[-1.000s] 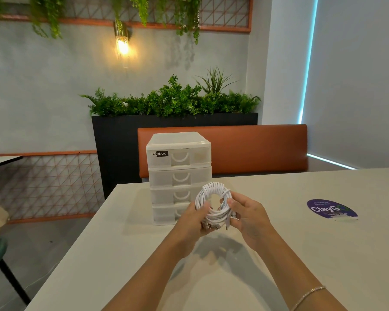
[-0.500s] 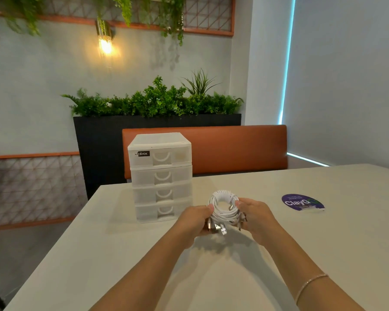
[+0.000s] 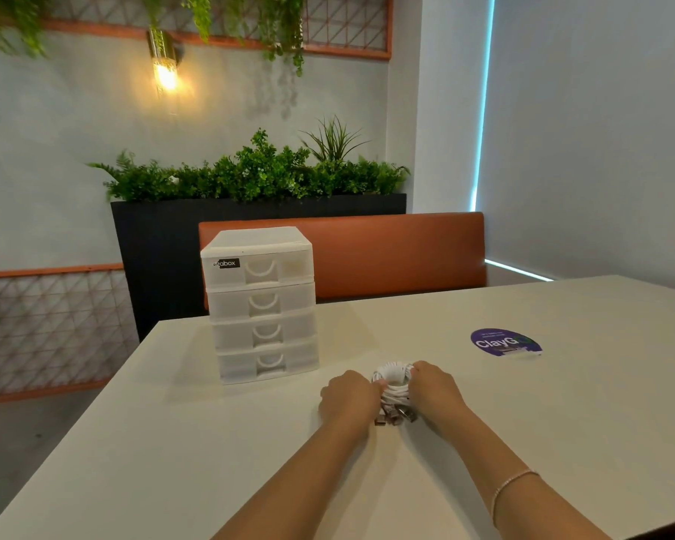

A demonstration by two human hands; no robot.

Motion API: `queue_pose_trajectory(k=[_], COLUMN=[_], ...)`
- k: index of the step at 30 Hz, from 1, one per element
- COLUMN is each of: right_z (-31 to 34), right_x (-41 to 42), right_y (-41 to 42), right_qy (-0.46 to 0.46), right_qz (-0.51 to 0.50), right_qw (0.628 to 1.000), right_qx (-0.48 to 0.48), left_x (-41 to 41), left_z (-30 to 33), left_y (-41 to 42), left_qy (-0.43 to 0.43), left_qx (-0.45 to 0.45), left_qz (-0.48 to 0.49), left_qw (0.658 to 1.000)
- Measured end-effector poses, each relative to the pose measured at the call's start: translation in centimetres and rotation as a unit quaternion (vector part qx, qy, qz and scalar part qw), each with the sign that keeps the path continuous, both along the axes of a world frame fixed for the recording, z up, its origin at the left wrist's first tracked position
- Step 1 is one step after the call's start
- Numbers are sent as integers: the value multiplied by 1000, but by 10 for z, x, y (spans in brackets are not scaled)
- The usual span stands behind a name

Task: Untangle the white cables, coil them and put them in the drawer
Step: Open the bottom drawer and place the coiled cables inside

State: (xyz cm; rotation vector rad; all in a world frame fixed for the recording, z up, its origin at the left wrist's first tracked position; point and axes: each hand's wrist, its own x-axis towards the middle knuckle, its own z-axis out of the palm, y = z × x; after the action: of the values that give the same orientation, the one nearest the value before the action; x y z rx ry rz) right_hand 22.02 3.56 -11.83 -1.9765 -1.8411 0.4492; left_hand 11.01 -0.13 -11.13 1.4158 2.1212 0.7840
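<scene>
While both hands gripped it from either side, the coiled bundle of white cables point(image 3: 393, 378) sat low on the counter point(image 3: 562, 403), the left hand point(image 3: 349, 395) and right hand point(image 3: 433, 387) each curled round the loops, with plug ends poking out at the near side. Just beyond and to the left stood the white drawer unit point(image 3: 262, 305), four drawers stacked, all pushed closed; their frosted fronts hid whatever was inside. A purple sticker point(image 3: 505, 342) lay well to the right.
</scene>
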Motion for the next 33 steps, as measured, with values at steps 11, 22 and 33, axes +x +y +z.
queue_pose_trajectory(k=[11,22,33], right_z=[9,46,14], right_x=[3,-103,-173], right_y=[-11,-30,2], right_qy=[-102,-179,-281], right_qz=[-12,252,297], right_qw=[995,942,899], right_qx=[13,134,160], left_x=[-12,-114,-171], left_z=[8,123,132], left_y=[-9,-11,15], left_qy=[110,375,321], left_qx=[8,341,273], left_qz=[-86,-4,-75], left_qw=[990,862,904])
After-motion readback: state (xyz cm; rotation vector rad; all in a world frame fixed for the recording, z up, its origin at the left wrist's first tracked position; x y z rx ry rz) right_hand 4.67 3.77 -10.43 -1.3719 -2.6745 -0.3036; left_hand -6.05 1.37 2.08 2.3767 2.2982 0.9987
